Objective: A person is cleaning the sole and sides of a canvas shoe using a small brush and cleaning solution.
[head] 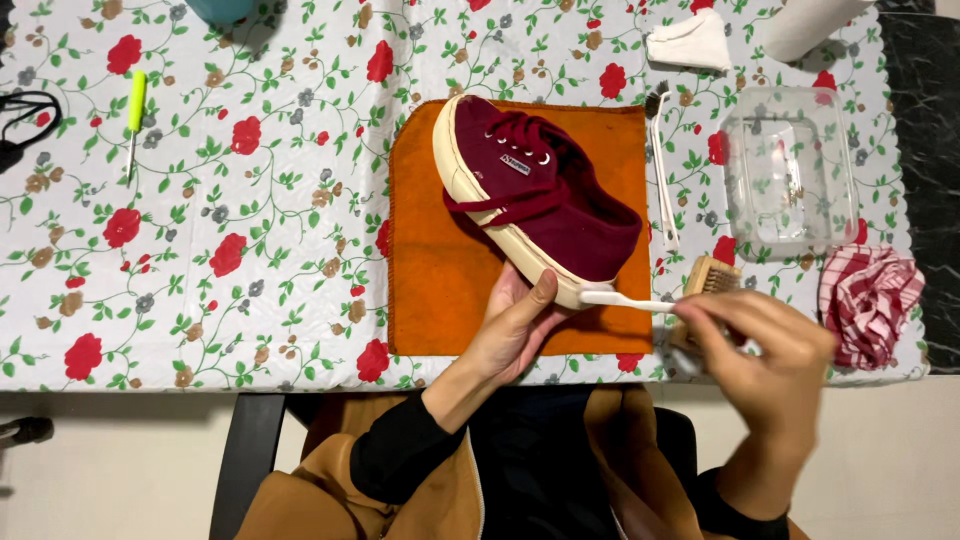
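A dark red canvas shoe (pixel 540 190) with a cream rubber sole lies tilted on an orange cloth (pixel 440 270). My left hand (pixel 515 325) grips the heel end of the shoe, thumb against the sole. My right hand (pixel 770 350) holds a white toothbrush (pixel 625 300), its head touching the sole at the heel. A wooden scrub brush (pixel 708 277) lies just behind my right hand.
A clear plastic tub (pixel 790 170) stands at the right, with a red checked rag (pixel 870 300) below it. Another thin brush (pixel 660 170) lies beside the orange cloth. A folded white cloth (pixel 690 45) sits at the back. A yellow-handled tool (pixel 134 115) rests far left on the flowered tablecloth (pixel 200 300).
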